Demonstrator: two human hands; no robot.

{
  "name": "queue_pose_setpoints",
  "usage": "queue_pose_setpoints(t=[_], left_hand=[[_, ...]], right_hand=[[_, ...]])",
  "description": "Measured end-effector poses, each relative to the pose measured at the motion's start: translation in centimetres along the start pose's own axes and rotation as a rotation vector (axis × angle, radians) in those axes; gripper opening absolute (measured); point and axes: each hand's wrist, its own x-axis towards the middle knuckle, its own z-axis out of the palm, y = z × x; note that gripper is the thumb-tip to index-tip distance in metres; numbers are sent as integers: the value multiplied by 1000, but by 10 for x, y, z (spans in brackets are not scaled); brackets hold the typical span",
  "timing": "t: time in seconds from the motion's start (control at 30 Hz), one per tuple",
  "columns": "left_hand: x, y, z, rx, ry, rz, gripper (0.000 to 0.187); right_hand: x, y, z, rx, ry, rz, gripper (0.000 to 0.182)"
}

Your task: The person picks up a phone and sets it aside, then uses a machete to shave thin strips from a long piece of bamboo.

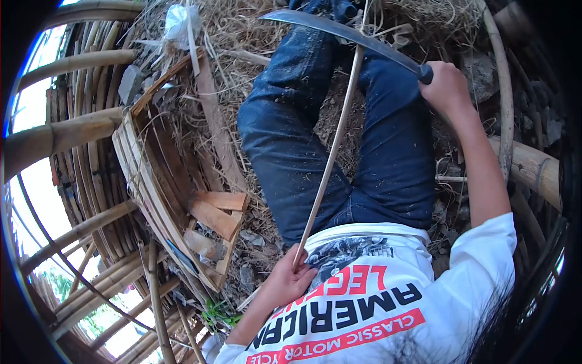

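Observation:
My right hand [447,90] is wrapped round the dark handle of a machete [345,31], whose long curved blade points left across my lower legs. The blade crosses over a thin bamboo strip [330,161] near the strip's far end. That strip runs lengthwise between my legs, from the far end back to my waist. Its near end is in my left hand [288,280], held close against my white shirt with the fingers curled round it. Pale shavings [379,27] cling about the strip beside the blade.
On the left stand a bamboo pole fence [73,130] and a slatted wooden crate [142,182] with cut wood blocks [218,215]. Dry fibres and shavings [436,18] cover the ground ahead. A thick bamboo pole [530,167] lies to the right, and a plastic bag [180,25] at upper left.

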Motion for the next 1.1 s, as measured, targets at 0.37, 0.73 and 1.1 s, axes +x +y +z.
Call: queue_pose_setpoints(t=[0.37,0.73,1.1], left_hand=[[5,6,-13,-53,-103,12,30],[15,18,-4,-77,-66,-15,26],[18,12,-5,-135,-48,-22,29]], right_hand=[[-2,-14,13,103,5,44,26],[-46,-71,6,66,-98,-440,20],[33,-24,12,-10,112,-46,23]])
